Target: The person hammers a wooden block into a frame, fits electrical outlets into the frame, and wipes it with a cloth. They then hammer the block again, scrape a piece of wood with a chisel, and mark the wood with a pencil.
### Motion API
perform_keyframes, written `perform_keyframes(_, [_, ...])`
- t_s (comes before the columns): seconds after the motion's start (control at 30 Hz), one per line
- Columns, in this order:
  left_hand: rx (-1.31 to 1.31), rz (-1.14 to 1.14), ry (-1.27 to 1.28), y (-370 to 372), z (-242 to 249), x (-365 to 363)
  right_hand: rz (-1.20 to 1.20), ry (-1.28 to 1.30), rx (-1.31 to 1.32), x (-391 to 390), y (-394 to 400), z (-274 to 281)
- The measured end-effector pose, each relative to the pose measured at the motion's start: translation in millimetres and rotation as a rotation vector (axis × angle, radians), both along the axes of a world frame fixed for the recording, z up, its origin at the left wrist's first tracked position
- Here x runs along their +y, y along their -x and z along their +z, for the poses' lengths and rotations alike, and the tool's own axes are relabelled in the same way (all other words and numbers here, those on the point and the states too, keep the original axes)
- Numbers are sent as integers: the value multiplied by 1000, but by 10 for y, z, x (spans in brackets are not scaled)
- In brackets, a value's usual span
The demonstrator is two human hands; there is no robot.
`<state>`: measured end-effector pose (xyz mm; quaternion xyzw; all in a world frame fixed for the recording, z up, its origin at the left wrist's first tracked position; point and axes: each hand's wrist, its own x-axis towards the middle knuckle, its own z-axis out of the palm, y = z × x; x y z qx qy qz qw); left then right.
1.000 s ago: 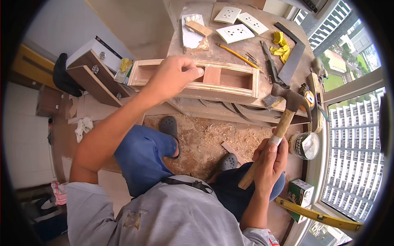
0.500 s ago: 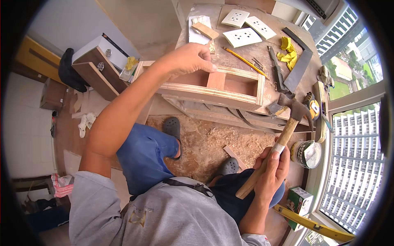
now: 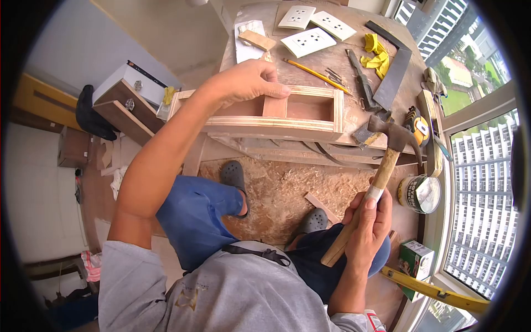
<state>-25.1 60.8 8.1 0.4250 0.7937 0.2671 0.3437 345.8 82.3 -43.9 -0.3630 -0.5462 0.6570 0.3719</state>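
My right hand [image 3: 367,224] is wrapped round the wooden handle of a claw hammer [image 3: 387,160], whose head points up and away from me. White tape bands the handle just above my fingers. At the bench, my left hand [image 3: 249,83] is closed in a pinch at the far end of a short wooden divider [image 3: 275,108]. This divider crosses the inside of a long, narrow plywood box frame [image 3: 298,126], splitting it into compartments. The fingertips are partly hidden behind the hand. My left forearm passes over the left end of the frame.
On the workbench [image 3: 326,66] lie white socket plates [image 3: 308,42], a pencil [image 3: 315,76], a chisel [image 3: 360,80], a metal square [image 3: 392,77] and a tape measure [image 3: 421,130]. A tin [image 3: 419,195] and a yellow spirit level [image 3: 437,291] are at right. Shavings cover the floor [image 3: 265,191].
The view has shifted slightly, so the bench things appear a little farther left. My left hand stays at the divider and my right hand still holds the hammer raised.
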Motion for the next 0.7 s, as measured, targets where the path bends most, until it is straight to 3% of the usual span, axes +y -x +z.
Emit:
perform_keyframes(0.2, [-61, -51, -81, 138, -72, -136, -4, 15, 11, 0, -25, 24])
perform_keyframes(0.27, [13, -83, -289, 151, -103, -236, 1, 18, 19, 2, -42, 30])
perform_keyframes(0.4, [102, -133, -241, 158, -119, -327, -6, 18, 24, 21, -10, 17])
perform_keyframes(0.47, [-43, -152, -136, 249, -88, -244, -4, 15, 15, 9, -1, 15])
perform_keyframes(0.6, [-88, -150, -106, 293, -42, -219, 20, 11, 62, 11, 35, -9])
perform_keyframes(0.67, [-124, -10, -470, 282, -113, -310, 24, -5, 83, 7, 46, -27])
perform_keyframes(0.7, [-122, -6, -486, 290, -102, -374, 4, -19, 90, 9, 49, -41])
